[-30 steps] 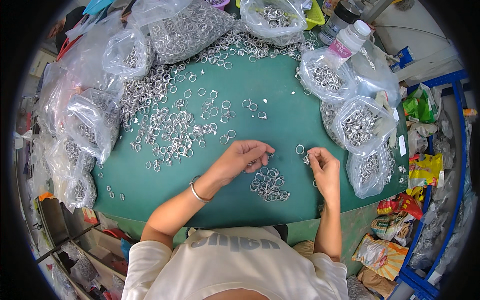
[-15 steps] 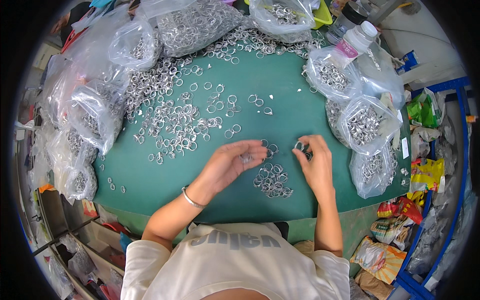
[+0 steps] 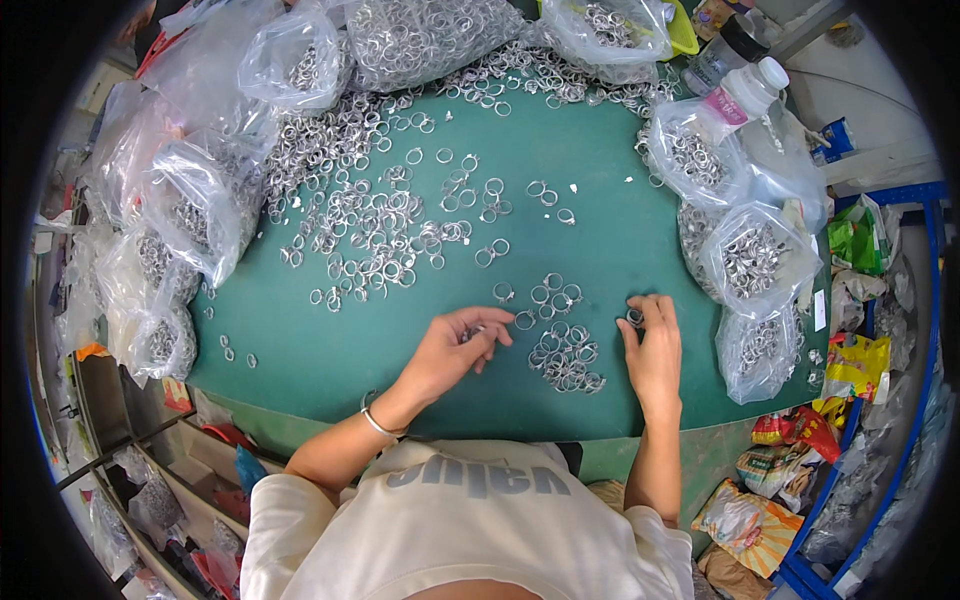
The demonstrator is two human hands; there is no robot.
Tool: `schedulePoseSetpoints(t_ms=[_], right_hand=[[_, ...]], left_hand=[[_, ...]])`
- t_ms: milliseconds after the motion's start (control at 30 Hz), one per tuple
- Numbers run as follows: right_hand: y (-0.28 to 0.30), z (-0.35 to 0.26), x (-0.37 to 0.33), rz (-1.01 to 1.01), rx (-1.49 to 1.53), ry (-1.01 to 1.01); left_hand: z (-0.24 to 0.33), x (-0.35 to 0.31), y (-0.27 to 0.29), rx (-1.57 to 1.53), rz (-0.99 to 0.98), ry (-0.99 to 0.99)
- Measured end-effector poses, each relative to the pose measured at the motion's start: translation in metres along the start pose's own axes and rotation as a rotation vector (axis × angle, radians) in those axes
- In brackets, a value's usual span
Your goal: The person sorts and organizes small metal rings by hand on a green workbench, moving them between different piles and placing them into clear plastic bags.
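Some rings (image 3: 472, 333) sit in the half-curled left hand (image 3: 455, 350), lower centre; the right hand (image 3: 654, 350) pinches one ring (image 3: 634, 317). Between them lies a ring pile (image 3: 563, 357); green tabletop (image 3: 605, 235) opens above, its curved edge below; upper right, a white bottle (image 3: 752, 86) bears a pink printed label (image 3: 727, 106)

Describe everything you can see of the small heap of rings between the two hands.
The small heap is a loose jumble of silver-coloured, metal-looking rings, overlapping at various angles. Some seem to carry raised parts, too small to make out. It lies on the green tabletop, between the left hand and the right hand, neither touching it. A smaller cluster of rings lies just beyond it.
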State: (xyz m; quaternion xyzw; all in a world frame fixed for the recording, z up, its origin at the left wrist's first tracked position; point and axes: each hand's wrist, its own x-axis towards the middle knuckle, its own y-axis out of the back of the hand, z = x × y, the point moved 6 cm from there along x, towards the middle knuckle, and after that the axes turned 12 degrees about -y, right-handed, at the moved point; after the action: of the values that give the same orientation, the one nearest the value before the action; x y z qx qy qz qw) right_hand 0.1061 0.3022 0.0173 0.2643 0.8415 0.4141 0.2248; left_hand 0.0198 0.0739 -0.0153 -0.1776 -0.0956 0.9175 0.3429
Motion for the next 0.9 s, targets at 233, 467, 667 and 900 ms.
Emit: schedulePoseSetpoints(t_ms=[233,467,667,900], right_hand=[[-0.009,-0.073,0.003,0.054,-0.039,0.412],[-0.043,-0.082,0.014,-0.011,-0.085,0.518],[-0.028,-0.074,0.013,-0.167,0.321,0.218],[-0.034,-0.11,-0.031,-0.446,0.324,0.439]], left_hand=[[-0.006,0.0,0.004,-0.382,-0.002,0.272],[0.003,0.003,-0.009,-0.726,-0.005,0.286],[0.005,0.0,-0.009,-0.845,-0.07,0.234],[-0.007,0.0,-0.014,-0.96,-0.116,0.255]])
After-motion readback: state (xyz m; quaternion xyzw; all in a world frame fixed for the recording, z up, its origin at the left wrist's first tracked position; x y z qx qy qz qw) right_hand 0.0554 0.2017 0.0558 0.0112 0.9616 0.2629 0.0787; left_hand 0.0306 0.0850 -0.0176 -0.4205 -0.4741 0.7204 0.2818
